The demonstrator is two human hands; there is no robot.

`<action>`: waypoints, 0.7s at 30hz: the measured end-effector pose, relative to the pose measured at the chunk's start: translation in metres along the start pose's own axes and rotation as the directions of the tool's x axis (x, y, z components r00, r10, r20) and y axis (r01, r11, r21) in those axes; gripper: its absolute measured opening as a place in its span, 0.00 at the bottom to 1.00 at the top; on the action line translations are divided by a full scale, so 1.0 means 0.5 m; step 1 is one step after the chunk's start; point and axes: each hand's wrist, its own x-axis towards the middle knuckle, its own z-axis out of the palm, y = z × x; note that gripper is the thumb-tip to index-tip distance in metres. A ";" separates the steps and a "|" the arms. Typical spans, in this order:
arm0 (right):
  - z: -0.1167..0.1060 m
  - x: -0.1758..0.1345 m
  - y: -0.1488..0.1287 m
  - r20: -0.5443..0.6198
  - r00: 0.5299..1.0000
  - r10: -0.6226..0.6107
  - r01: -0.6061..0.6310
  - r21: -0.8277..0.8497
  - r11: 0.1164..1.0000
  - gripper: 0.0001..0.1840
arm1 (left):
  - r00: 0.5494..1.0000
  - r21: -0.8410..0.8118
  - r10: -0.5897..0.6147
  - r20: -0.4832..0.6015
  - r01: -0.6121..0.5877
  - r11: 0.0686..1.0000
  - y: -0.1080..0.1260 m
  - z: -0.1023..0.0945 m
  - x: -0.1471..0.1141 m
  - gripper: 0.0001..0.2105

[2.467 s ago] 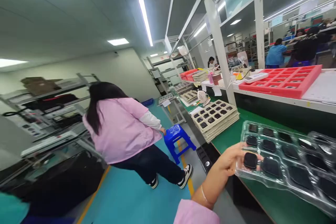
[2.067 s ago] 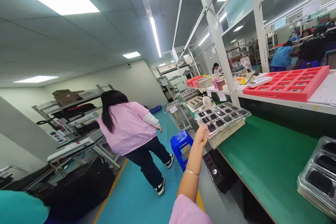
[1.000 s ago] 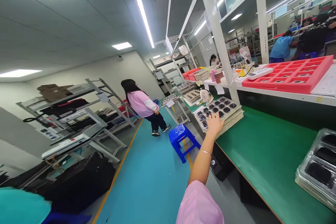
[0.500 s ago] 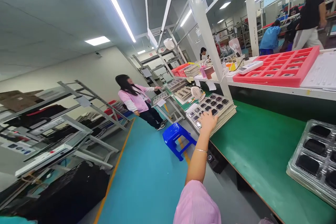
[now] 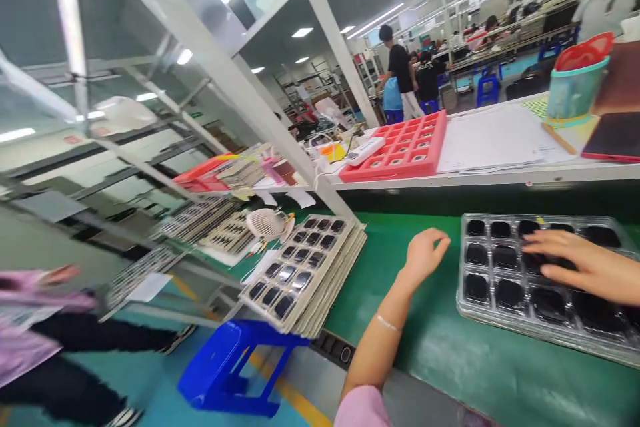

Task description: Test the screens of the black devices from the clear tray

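My left hand [image 5: 424, 255] hovers over the green bench mat [image 5: 400, 320], fingers loosely curled, holding nothing, a short way left of a stack of clear plastic trays [image 5: 505, 280] with black parts in their pockets. My right hand [image 5: 580, 263] lies flat on top of that tray stack with fingers spread. A stack of beige trays [image 5: 305, 267] with dark parts sits at the bench's left end, apart from both hands.
A red compartment tray [image 5: 400, 150] and white papers [image 5: 490, 140] lie on the upper shelf. A teal cup [image 5: 575, 87] stands at right. A small white fan [image 5: 267, 223] sits beside the beige stack. A blue stool [image 5: 230, 367] stands in the aisle; a person in pink [image 5: 30, 333] is at left.
My left hand has left the beige tray stack and drawn back toward the clear trays. My view swung right and down; my right hand now rests on the clear trays.
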 end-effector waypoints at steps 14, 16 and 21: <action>0.073 0.161 -0.012 -0.134 0.983 0.127 -0.140 -0.093 0.986 0.18 | 0.978 0.037 0.068 0.196 -0.077 0.996 0.082 0.067 0.097 0.09; 0.056 0.152 -0.029 -0.143 0.978 0.151 -0.154 -0.007 0.988 0.19 | 0.981 0.035 0.096 0.170 -0.104 0.994 0.099 0.062 0.082 0.08; -0.015 0.113 -0.042 -0.025 0.966 0.256 -0.232 0.342 0.911 0.23 | 0.990 -0.363 0.055 0.127 -0.006 0.932 0.139 0.062 0.067 0.05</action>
